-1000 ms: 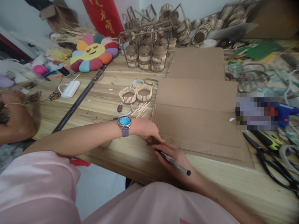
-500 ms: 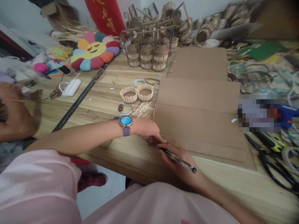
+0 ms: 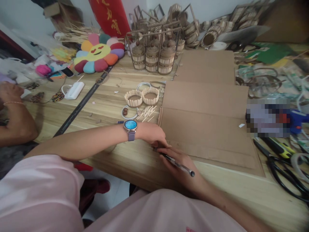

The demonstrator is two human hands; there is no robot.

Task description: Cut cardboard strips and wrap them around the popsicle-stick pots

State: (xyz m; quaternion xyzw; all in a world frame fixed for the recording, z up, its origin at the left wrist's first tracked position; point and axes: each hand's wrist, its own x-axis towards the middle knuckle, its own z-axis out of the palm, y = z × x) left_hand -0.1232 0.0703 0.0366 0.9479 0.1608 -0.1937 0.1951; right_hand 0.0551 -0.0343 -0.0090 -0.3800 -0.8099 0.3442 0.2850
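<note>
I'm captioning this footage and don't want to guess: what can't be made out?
Head view:
Tip of the pen: lost in shadow and blur by the right hand.
What lies under the left hand: covered by it.
Contents of the pixelated patch: masked.
Black scissors: handles partly cut off, right edge.
Red banner: top cut off by upper edge.

Here I count two hands (image 3: 154,134) close together with one pen (image 3: 180,164), one wristwatch (image 3: 130,125), two low open stick-walled baskets (image 3: 134,102) beside two pale rings (image 3: 122,112), two brown beads (image 3: 125,110), one flower-shaped cushion (image 3: 96,53) and one red banner (image 3: 109,19).
</note>
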